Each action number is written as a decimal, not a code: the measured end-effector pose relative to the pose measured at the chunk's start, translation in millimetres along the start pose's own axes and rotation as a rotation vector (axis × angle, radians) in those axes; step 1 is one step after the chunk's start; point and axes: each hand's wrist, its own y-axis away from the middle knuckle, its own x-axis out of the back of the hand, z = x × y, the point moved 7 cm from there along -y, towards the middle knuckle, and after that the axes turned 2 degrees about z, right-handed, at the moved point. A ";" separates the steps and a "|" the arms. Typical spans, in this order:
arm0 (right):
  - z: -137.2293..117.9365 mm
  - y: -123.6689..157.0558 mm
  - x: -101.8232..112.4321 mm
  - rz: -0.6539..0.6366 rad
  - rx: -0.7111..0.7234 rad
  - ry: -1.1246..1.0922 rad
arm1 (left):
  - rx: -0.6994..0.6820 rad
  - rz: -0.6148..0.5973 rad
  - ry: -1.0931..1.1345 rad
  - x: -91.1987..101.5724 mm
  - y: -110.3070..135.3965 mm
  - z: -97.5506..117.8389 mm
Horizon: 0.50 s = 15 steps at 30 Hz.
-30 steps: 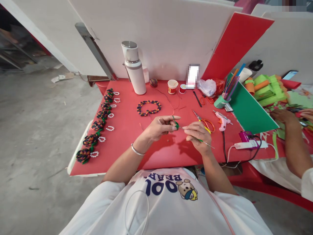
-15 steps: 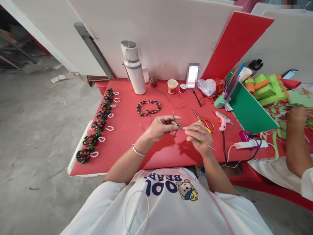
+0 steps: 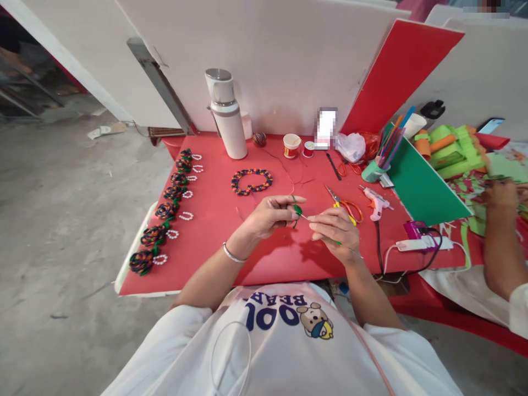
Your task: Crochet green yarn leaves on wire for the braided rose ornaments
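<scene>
My left hand (image 3: 272,213) is closed on a small piece of green yarn (image 3: 297,209), its index finger stretched out with a strand over it. In my right hand (image 3: 338,231) is a thin metal crochet hook (image 3: 304,216) with a green grip, pinched between thumb and fingers. The hook's tip meets the green yarn between the two hands. Beyond my left hand lies a ring of braided multicoloured yarn (image 3: 252,182) on the red table (image 3: 206,242). Scissors (image 3: 344,205) with orange and yellow handles lie just past my right hand.
At the left stand several yarn flowers (image 3: 153,235) with bead loops. A white thermos (image 3: 229,121), paper cup (image 3: 291,146) and thread spool (image 3: 308,148) stand at the back. To the right are a pink glue gun (image 3: 376,203), power strip (image 3: 424,243) and a co-worker's arm (image 3: 501,236).
The hook's tip has shifted slightly at the green yarn, which now looks more bunched by my left fingertips. My right hand has tilted a little; the table items stay put.
</scene>
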 end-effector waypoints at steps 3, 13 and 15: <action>-1.5 -2.0 1.8 -0.040 0.003 0.004 | 0.024 -0.007 0.002 -0.3 -1.8 -1.6; -2.4 -9.0 9.4 -0.128 -0.034 -0.071 | 0.080 -0.086 -0.050 -2.3 -5.6 -7.7; -4.1 -10.7 10.7 -0.120 -0.035 -0.094 | 0.086 -0.093 -0.047 -2.3 -6.0 -8.5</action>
